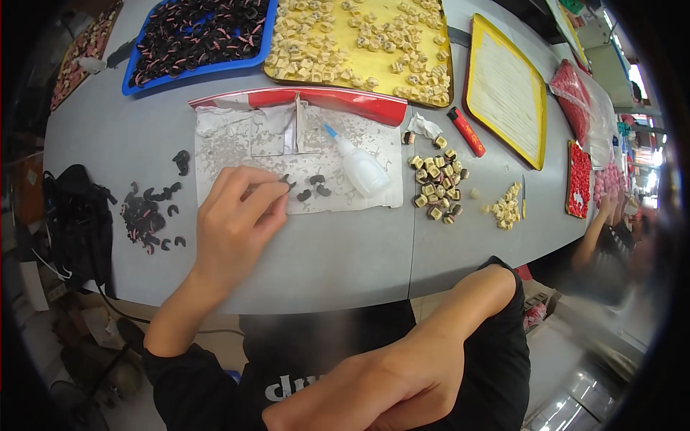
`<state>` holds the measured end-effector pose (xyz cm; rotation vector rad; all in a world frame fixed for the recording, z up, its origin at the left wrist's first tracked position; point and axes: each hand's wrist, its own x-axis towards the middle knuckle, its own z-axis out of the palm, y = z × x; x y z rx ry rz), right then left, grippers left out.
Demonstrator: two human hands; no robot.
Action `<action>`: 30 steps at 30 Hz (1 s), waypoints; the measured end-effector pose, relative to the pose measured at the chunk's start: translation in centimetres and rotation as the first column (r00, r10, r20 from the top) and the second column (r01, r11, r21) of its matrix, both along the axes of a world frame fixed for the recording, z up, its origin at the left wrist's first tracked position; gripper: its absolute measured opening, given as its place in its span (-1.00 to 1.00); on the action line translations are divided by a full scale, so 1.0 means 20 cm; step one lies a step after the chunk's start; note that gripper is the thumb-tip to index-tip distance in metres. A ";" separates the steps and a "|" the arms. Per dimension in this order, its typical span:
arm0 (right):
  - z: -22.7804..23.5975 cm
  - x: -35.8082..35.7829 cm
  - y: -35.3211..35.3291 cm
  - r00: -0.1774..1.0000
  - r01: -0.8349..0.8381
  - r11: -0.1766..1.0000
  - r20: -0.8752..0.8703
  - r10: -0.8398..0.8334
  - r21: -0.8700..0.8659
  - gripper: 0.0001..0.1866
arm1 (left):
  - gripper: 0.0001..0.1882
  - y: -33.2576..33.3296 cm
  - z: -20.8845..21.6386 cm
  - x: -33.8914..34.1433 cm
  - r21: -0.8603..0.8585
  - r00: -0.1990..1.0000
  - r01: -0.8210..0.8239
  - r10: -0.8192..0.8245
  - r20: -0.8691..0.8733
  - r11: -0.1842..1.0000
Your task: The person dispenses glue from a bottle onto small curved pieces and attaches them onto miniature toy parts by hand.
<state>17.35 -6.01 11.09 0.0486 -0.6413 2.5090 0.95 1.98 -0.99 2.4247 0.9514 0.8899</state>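
Note:
My left hand (241,215) is closed in a pinch over the left part of a stained white sheet (223,158). A small black curved piece (287,182) shows at its fingertips. Several similar black pieces (316,188) lie on the sheet just to the right. Beyond them a squeeze bottle (365,171) with a blue tip rests on its side. My right hand (381,388) is raised close to the camera, over my lap at the lower edge. Its fingers are curled, and whatever they hold, if anything, is hidden.
Black and pink curved pieces (146,219) lie in a loose pile at left. Small cream-and-black cubes (437,179) and cream bits (506,208) are heaped at right, near a red marker-like tube (467,133). A blue tray (129,80) and yellow trays (345,43) stand behind.

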 end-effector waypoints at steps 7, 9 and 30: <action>-0.03 -0.02 -0.03 0.999 -0.013 0.990 -0.051 0.006 -0.140 -0.66 | -0.75 0.01 0.02 -0.05 -0.029 0.997 0.001 -0.004 -0.075 1.000; -0.06 -0.02 -0.02 0.998 -0.001 0.984 -0.061 -0.010 -0.176 -0.66 | -0.73 0.01 0.04 -0.04 -0.066 0.997 0.003 -0.008 -0.077 0.998; -0.05 -0.03 -0.02 0.999 0.025 0.997 -0.038 -0.028 -0.070 -0.69 | -0.78 -0.06 -0.07 0.04 0.230 0.978 0.204 -0.209 -0.002 0.952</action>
